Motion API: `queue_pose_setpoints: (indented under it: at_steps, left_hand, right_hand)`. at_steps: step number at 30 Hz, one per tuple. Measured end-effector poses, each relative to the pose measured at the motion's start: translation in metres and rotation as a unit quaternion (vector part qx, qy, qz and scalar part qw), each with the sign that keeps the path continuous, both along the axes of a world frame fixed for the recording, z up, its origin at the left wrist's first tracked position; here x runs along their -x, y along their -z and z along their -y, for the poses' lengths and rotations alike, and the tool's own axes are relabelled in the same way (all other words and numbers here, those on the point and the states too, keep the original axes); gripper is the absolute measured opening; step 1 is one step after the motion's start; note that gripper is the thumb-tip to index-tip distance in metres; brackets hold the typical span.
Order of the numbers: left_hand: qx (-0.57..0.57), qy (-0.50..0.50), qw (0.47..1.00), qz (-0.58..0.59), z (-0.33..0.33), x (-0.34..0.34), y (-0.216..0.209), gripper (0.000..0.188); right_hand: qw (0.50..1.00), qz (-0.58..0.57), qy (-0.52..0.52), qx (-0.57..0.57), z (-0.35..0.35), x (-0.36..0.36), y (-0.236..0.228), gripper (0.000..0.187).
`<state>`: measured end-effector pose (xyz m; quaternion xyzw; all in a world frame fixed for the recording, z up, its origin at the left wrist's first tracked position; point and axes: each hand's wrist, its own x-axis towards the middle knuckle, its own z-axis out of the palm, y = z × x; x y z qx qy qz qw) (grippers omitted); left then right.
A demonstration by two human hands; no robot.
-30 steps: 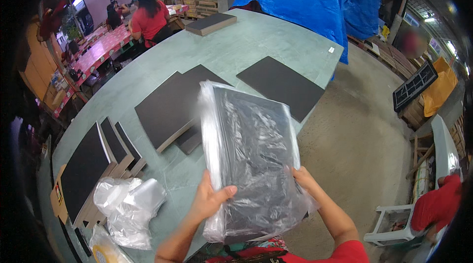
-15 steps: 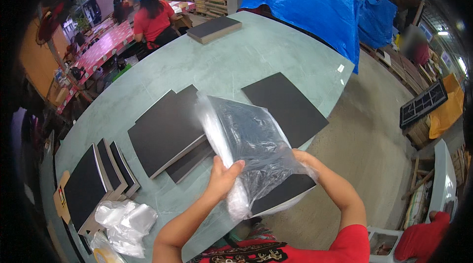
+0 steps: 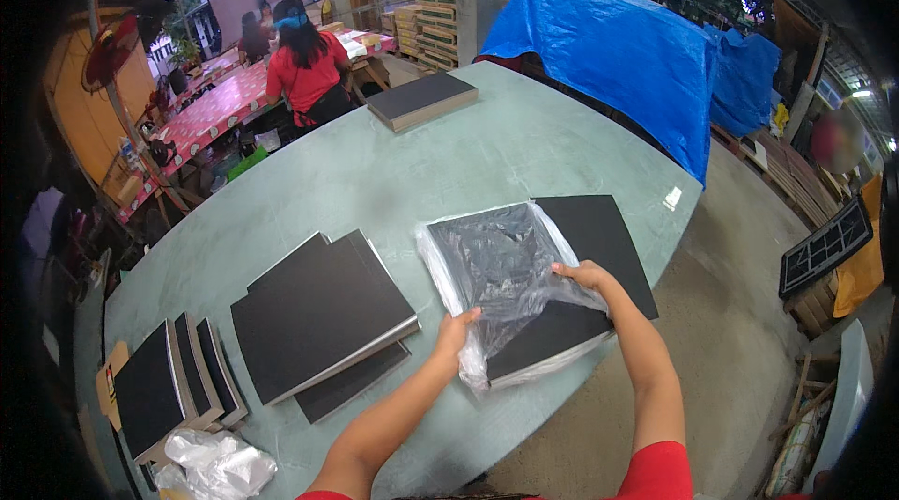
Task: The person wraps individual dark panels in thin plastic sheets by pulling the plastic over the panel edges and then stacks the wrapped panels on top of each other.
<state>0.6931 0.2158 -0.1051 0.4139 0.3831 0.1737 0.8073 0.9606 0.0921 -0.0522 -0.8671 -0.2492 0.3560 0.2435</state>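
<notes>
A thick, flat black book-like block lies on the table, partly inside a clear plastic bag. Its near end is uncovered, with a pale edge showing. My left hand is closed on the plastic at the block's left side. At the right, my right hand pinches the bunched edge of the plastic over the block's top. Another black slab lies partly behind the bagged one. Left of my left hand, several similar blocks lie overlapping.
More black blocks lean together at the table's left, beside crumpled clear plastic. One block lies at the far edge of the green table. A blue tarp covers something behind. A person in red sits at the far left.
The bagged block has been lowered and now rests flatter on the table. My right hand has moved up and inward over the plastic. The view has shifted.
</notes>
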Motion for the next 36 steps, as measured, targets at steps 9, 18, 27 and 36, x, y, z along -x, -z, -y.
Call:
queue_pose_setpoints:
  at_steps: [9, 18, 27, 36]
  left_hand:
    - [0.058, -0.052, 0.997, 0.016, -0.113, -0.069, 0.012, 0.035]
    - [0.058, -0.149, 0.983, 0.088, -0.177, -0.102, 0.069, 0.032]
    - [0.089, -0.187, 0.967, 0.148, -0.176, -0.124, 0.076, 0.043]
    - [0.104, -0.183, 0.962, 0.174, -0.172, -0.120, 0.081, 0.047]
  right_hand:
    - [0.946, 0.084, 0.107, -0.295, -0.077, -0.047, 0.003, 0.043]
    - [0.908, 0.404, -0.113, -0.009, 0.063, 0.097, 0.056, 0.056]
    - [0.909, 0.416, -0.037, 0.005, 0.064, -0.011, 0.070, 0.053]
    - [0.904, 0.403, 0.116, 0.080, 0.047, -0.096, 0.075, 0.052]
